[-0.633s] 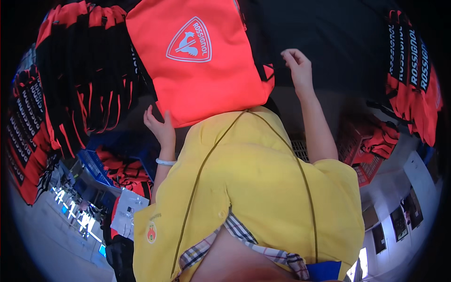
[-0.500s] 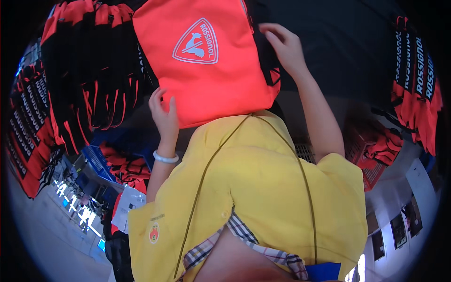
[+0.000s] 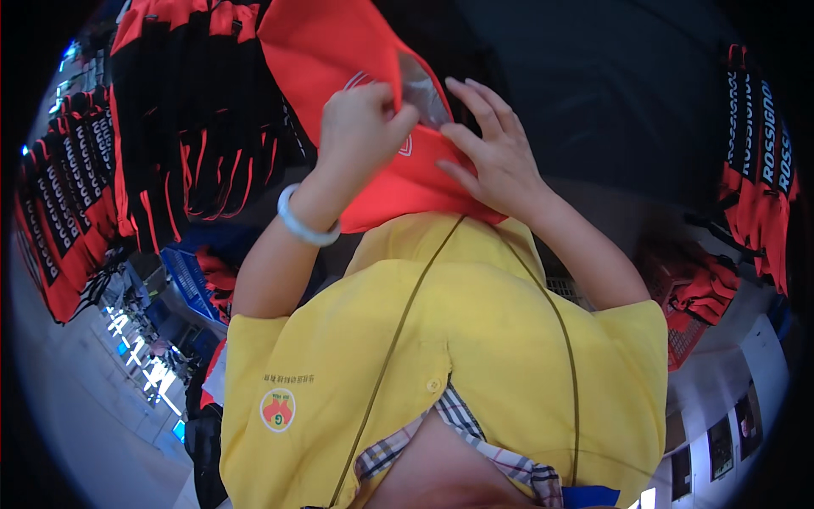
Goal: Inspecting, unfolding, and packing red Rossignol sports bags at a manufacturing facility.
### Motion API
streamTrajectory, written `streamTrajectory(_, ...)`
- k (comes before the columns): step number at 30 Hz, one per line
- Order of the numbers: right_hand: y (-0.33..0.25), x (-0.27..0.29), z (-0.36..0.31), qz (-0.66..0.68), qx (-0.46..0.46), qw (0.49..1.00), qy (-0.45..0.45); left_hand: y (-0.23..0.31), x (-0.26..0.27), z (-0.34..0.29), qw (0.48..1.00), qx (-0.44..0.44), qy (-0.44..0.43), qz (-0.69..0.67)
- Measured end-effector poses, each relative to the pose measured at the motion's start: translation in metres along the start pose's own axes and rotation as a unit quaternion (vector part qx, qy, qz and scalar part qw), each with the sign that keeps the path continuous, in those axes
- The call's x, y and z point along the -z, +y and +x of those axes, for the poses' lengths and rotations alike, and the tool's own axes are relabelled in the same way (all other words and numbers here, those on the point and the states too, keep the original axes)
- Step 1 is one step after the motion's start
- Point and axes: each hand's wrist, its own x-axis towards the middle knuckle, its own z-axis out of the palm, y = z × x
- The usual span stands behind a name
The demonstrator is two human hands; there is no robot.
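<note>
A bright red fabric bag (image 3: 309, 51) with a pale shield emblem lies in front of my body at the table's near edge. Its side is pulled apart, and a grey lining (image 3: 424, 93) shows in the gap. My left hand (image 3: 360, 127) is closed on the edge of the front panel, lifting it and covering much of the emblem. On the other side of the gap, my right hand (image 3: 500, 153) has its fingers spread and rests against the bag's right edge.
Black-and-red bags (image 3: 165, 110) are stacked at the left, with more printed ones (image 3: 68, 195) beyond. Another bundle (image 3: 755, 170) sits at the far right. A blue crate (image 3: 191, 284) and a red crate (image 3: 687, 339) stand lower down. Dark cloth (image 3: 585, 93) covers the table.
My left hand has risen from the bag's lower left corner and taken hold of its front panel. My right hand has come down and inward. The bag has gone from flat to opened.
</note>
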Motion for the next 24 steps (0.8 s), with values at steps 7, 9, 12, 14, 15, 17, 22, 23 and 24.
streamTrajectory(7, -0.001, 0.024, -0.02, -0.156, 0.083, 0.984, 0.022, -0.008, 0.047, -0.095, 0.988, 0.094, 0.078, -0.097)
streamTrajectory(9, 0.004, 0.028, -0.007, -0.146, 0.057, 0.987, 0.037, -0.011, 0.052, -0.114, 0.979, 0.121, 0.12, -0.11)
streamTrajectory(12, 0.007, 0.017, 0.009, -0.159, 0.063, 0.984, 0.053, -0.015, 0.055, -0.142, 0.971, 0.145, 0.154, -0.11)
streamTrajectory(14, 0.0, 0.006, 0.015, -0.183, 0.042, 0.979, 0.081, -0.009, 0.054, -0.15, 0.962, 0.098, 0.216, -0.133)
streamTrajectory(15, -0.011, 0.004, 0.017, -0.172, 0.034, 0.98, 0.098, -0.017, 0.049, -0.154, 0.96, 0.043, 0.239, -0.141)
streamTrajectory(17, -0.035, 0.001, 0.016, -0.156, 0.038, 0.979, 0.124, -0.008, 0.046, -0.145, 0.956, -0.011, 0.274, -0.105)
streamTrajectory(22, -0.075, -0.005, 0.011, 0.131, 0.112, 0.97, -0.17, 0.012, 0.069, -0.147, 0.975, -0.065, 0.167, 0.132)
streamTrajectory(23, -0.068, -0.009, 0.015, 0.146, 0.101, 0.981, -0.079, 0.012, 0.068, -0.148, 0.982, -0.013, 0.162, 0.095)
streamTrajectory(24, -0.063, -0.008, 0.02, 0.16, 0.089, 0.983, 0.012, 0.013, 0.067, -0.149, 0.985, 0.039, 0.156, 0.057)
